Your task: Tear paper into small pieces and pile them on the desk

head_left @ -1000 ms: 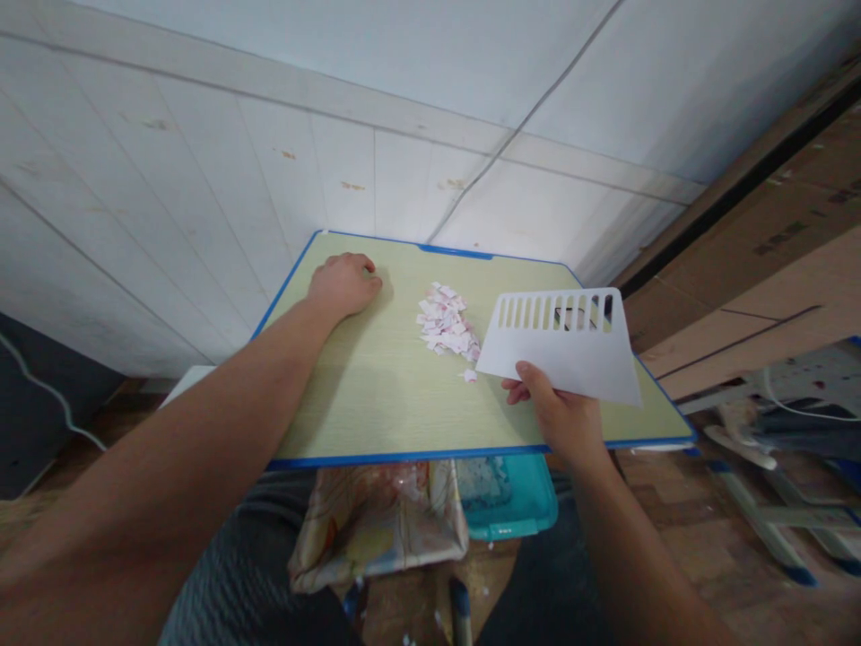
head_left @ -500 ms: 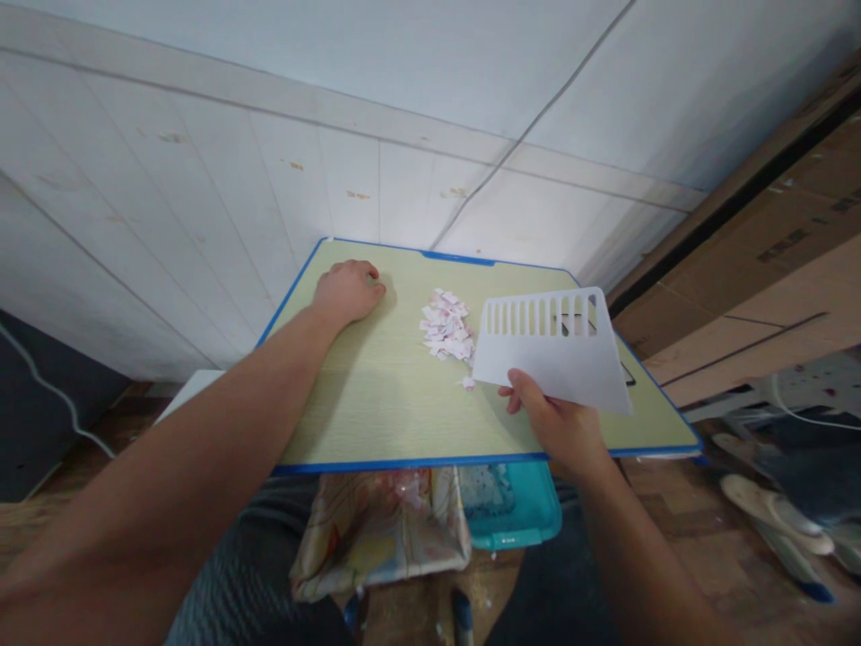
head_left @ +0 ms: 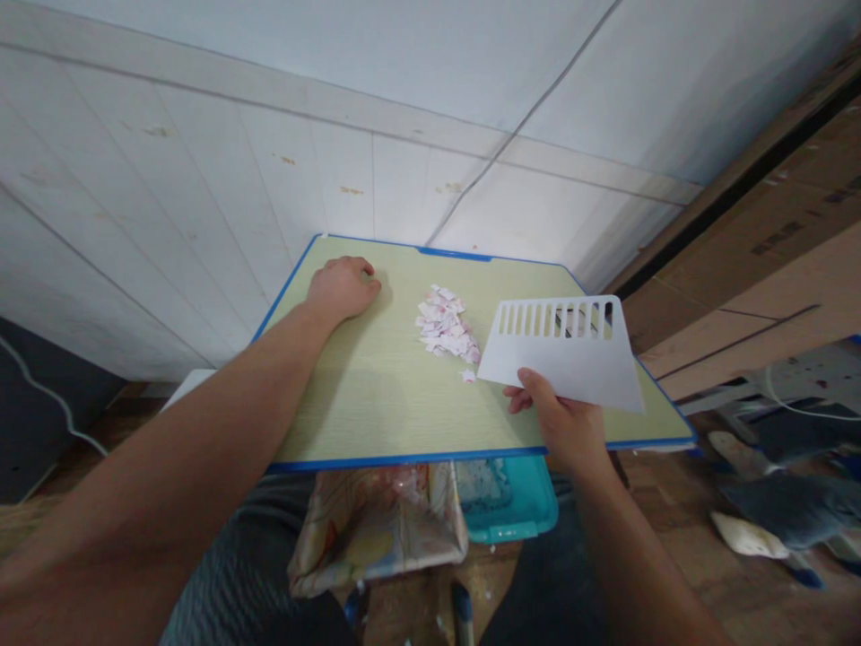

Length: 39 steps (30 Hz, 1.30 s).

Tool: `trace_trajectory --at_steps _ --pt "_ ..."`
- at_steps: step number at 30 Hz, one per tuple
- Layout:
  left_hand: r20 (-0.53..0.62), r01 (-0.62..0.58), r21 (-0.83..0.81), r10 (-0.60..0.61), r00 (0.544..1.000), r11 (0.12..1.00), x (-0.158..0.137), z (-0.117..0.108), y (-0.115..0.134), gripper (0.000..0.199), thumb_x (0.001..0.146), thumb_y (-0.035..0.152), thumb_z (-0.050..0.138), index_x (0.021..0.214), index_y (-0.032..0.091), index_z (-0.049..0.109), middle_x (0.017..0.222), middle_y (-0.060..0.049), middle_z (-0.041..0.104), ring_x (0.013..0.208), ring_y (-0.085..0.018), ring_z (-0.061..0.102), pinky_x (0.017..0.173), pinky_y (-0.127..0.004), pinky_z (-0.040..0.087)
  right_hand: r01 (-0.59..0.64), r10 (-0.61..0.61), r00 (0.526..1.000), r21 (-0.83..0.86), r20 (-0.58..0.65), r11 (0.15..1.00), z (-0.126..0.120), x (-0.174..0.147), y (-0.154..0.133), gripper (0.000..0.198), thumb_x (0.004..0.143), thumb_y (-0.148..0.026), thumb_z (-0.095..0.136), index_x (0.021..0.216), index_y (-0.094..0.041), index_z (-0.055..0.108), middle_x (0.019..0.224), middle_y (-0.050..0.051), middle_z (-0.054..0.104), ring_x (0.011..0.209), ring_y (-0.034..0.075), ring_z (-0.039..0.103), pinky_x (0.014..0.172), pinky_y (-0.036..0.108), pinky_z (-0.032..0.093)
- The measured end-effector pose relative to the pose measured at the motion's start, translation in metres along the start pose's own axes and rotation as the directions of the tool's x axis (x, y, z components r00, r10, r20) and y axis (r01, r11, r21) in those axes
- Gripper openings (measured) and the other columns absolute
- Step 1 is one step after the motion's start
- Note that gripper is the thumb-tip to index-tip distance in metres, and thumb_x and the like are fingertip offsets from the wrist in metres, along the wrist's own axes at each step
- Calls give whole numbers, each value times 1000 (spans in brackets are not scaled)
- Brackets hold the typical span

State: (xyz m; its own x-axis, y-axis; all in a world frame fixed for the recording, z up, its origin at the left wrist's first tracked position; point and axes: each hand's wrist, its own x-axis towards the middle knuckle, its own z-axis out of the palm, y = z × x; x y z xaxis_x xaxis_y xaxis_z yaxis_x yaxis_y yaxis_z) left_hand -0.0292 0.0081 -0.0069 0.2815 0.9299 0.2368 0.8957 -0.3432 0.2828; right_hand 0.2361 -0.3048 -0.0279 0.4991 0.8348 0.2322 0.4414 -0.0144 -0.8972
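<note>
My right hand (head_left: 565, 426) grips a white slotted plastic scraper (head_left: 552, 363) by its lower edge, thumb on its face. The scraper is tilted above the right part of the table, slots toward the far side. Its left corner is close to a pile of torn white and pink paper scraps (head_left: 445, 323); I cannot tell whether they touch. One loose scrap (head_left: 469, 376) lies just below the pile. My left hand (head_left: 344, 289) rests on the table's far left, fingers curled in a loose fist, with nothing visible in it.
The pale yellow table (head_left: 377, 404) has a blue rim and stands against a white wall. Below its front edge are a patterned fabric-lined bin (head_left: 380, 570) and a turquoise tub (head_left: 517, 529). Cardboard boxes (head_left: 773, 242) stand at the right. Another person's leg and shoe (head_left: 750, 536) show at lower right.
The scraper in my right hand has shifted slightly right and turned a little. More scraps show at the pile's lower right. My left hand stays put.
</note>
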Motion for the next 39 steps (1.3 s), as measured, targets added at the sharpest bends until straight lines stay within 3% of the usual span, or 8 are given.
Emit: trace_trajectory --at_steps 3,20,28,39 --pt "-6 4 -12 -4 1000 1000 0 1 0 52 103 43 61 143 22 86 158 -18 80 150 -43 69 132 -57 55 -13 13 1000 36 -9 999 2 0 -1 46 102 -55 77 65 -28 78 72 7 84 72 30 81 89 46 68" --pt "-10 0 3 0 1000 1000 0 2 -1 51 103 43 61 143 23 86 157 -16 80 149 -40 70 131 -54 55 15 -15 1000 -84 0 996 -3 4 -10 49 98 -59 76 57 -31 74 74 9 86 81 32 85 100 49 68" --pt "-1 -1 -7 1 1000 1000 0 -1 -2 51 103 44 61 142 23 86 158 -17 80 150 -43 70 131 -58 56 -68 73 996 81 -56 994 2 6 -11 40 92 -56 82 66 -26 80 68 9 83 62 28 79 74 43 69" --pt "-7 -13 -1 13 1000 1000 -2 0 -2 51 104 43 59 143 23 86 158 -15 80 149 -40 70 132 -55 55 -68 72 997 109 -33 992 8 13 -9 42 91 -58 83 67 -24 81 66 10 81 60 26 77 64 39 68"
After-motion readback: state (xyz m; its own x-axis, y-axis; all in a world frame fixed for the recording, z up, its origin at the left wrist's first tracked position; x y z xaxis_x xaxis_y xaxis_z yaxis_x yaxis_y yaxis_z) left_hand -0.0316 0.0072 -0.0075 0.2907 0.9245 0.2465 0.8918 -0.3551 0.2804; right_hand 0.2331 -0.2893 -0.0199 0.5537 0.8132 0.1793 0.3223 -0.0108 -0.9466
